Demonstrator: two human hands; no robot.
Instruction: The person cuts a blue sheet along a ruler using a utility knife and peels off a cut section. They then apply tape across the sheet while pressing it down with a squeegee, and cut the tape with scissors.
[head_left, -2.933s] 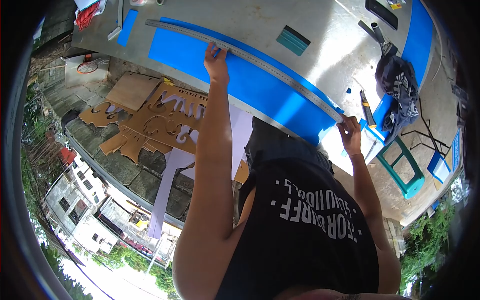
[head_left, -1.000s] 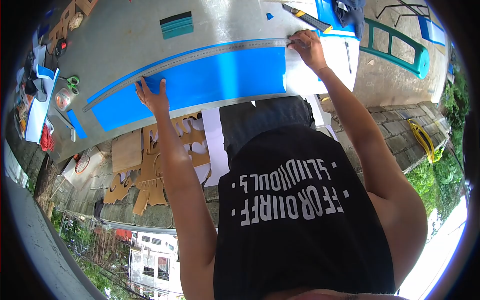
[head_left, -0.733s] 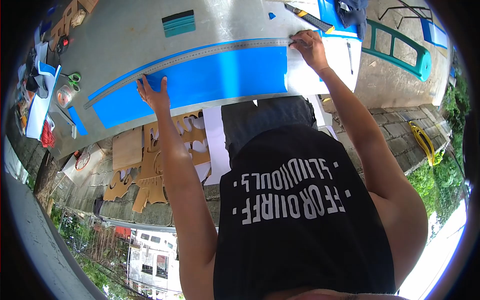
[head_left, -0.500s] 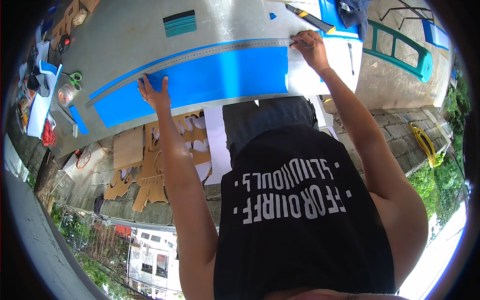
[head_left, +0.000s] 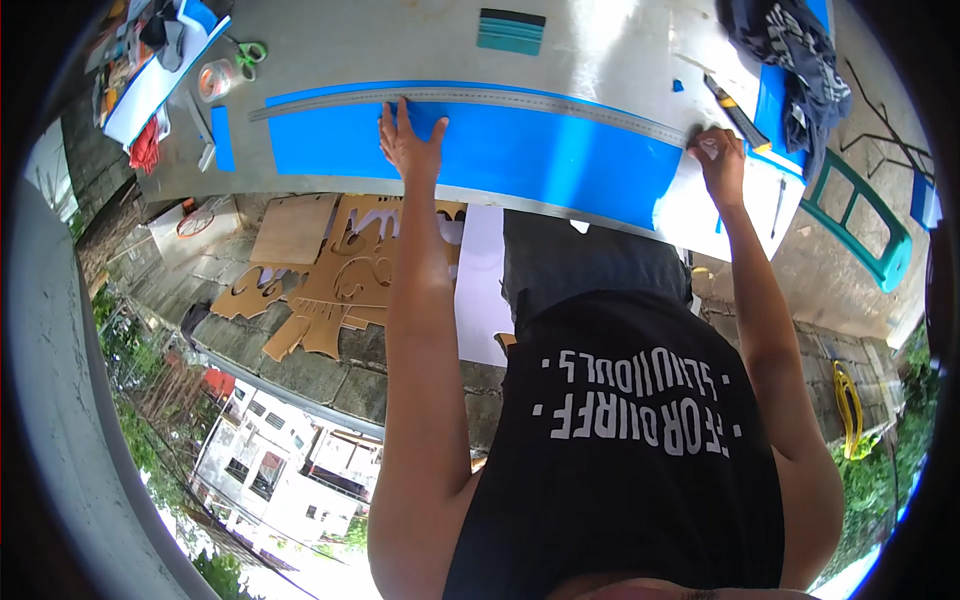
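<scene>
A long metal ruler point(head_left: 560, 104) lies along the far edge of a blue sheet point(head_left: 500, 150) on the grey metal table point(head_left: 350, 45). My left hand point(head_left: 412, 143) rests on the sheet with its fingers apart, the fingertips pressing on the ruler left of its middle. At the ruler's right end my right hand point(head_left: 720, 160) has its fingers curled and pinched together on it; the exact contact is partly hidden. Just beyond this hand lies a yellow-and-black utility knife point(head_left: 738, 115). A narrow blue band shows beyond the ruler.
Farther back lies a teal squeegee point(head_left: 511, 33). On the left are green-handled scissors point(head_left: 248, 58), a tape roll point(head_left: 215, 80) and a blue strip point(head_left: 222, 138). Dark cloth point(head_left: 790, 70) is heaped at right, near a green stool point(head_left: 865, 225). Cut cardboard point(head_left: 350, 260) lies below the table edge.
The camera view has turned, shifting the table and its contents to the right. Both hands stay at about the same places along the ruler.
</scene>
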